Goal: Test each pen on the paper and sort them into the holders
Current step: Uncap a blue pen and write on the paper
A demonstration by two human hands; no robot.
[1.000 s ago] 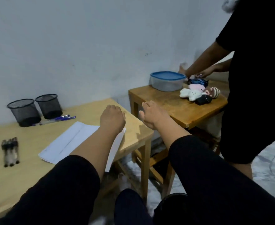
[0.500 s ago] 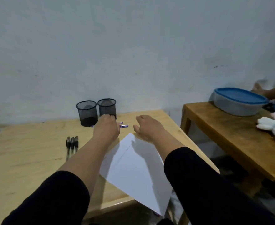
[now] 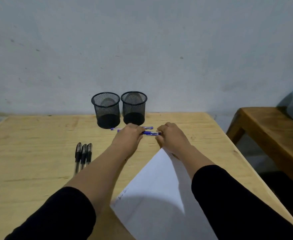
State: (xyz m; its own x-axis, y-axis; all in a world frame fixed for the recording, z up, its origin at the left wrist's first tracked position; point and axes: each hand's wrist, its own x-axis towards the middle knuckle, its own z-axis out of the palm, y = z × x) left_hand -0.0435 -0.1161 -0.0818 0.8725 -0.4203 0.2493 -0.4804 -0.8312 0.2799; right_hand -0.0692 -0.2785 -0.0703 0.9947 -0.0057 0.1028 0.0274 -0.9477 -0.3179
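Head view, layout: two black wire-mesh pen holders stood side by side at the back of the pale wooden table, against the wall, both apparently empty, likely set as the two sorting bins.
Head view, pens waiting: three black-capped pens lay parallel, touching, left of the arms; blue pens lay just in front of the holders, probably grouped by colour for testing in turn.
Head view, paper: the white sheet of paper lay near the front edge, under the right forearm, with a few small scribbles near its left corner.
Left hand: the left hand had its fingers curled round one end of a blue pen with a clear barrel.
Right hand: the right hand pinched the pen's other end with curled fingertips.
Judgement: the two-handed hold suggested pulling off the cap; whether it was loose could not be told.
Second blue pen: another blue pen lay just behind, on the table.
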